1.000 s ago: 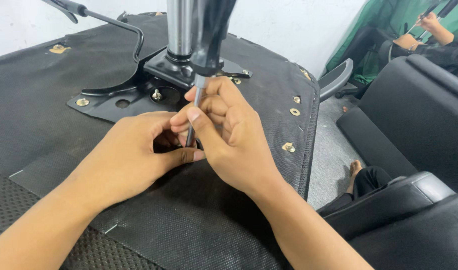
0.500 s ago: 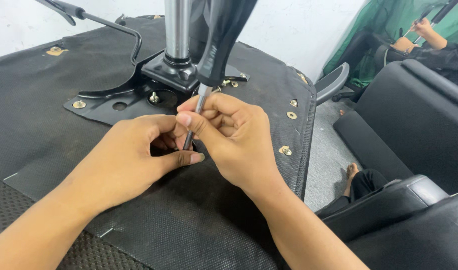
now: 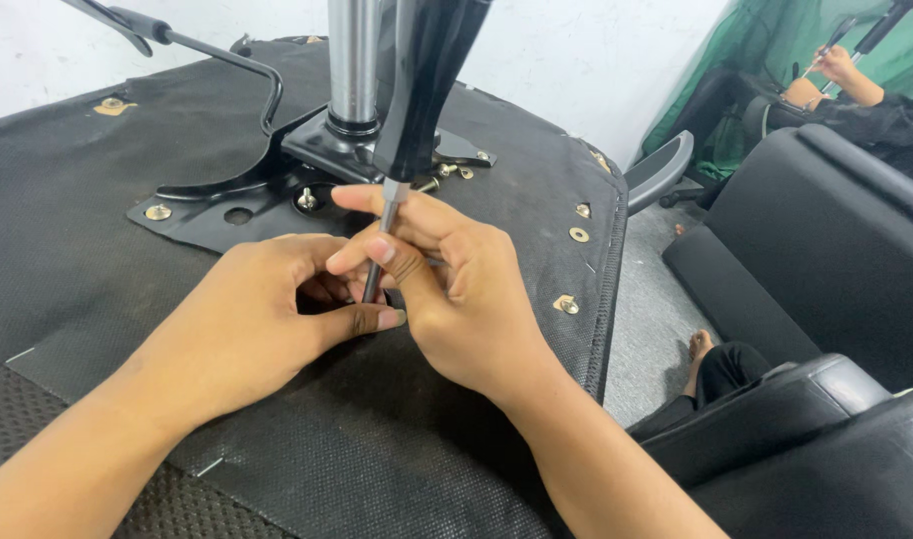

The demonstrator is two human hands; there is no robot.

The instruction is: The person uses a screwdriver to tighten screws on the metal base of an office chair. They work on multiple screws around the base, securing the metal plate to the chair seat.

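Both the left hand [image 3: 267, 319] and right hand [image 3: 456, 289] stay pinched on the screwdriver [image 3: 417, 110] shaft as before; its black handle now leans more upright above the seat underside [image 3: 97, 240].

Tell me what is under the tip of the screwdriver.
The screwdriver shaft runs down between the left hand and right hand. Below lies black seat fabric; the tip and any screw are covered by fingers.

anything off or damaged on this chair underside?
Small things only. One hole in the black mounting plate is open, though bolts sit in the holes beside it. The black fabric shows a few pale nicks. Both hands, left hand and right hand, pinch the screwdriver shaft; its tip is hidden.
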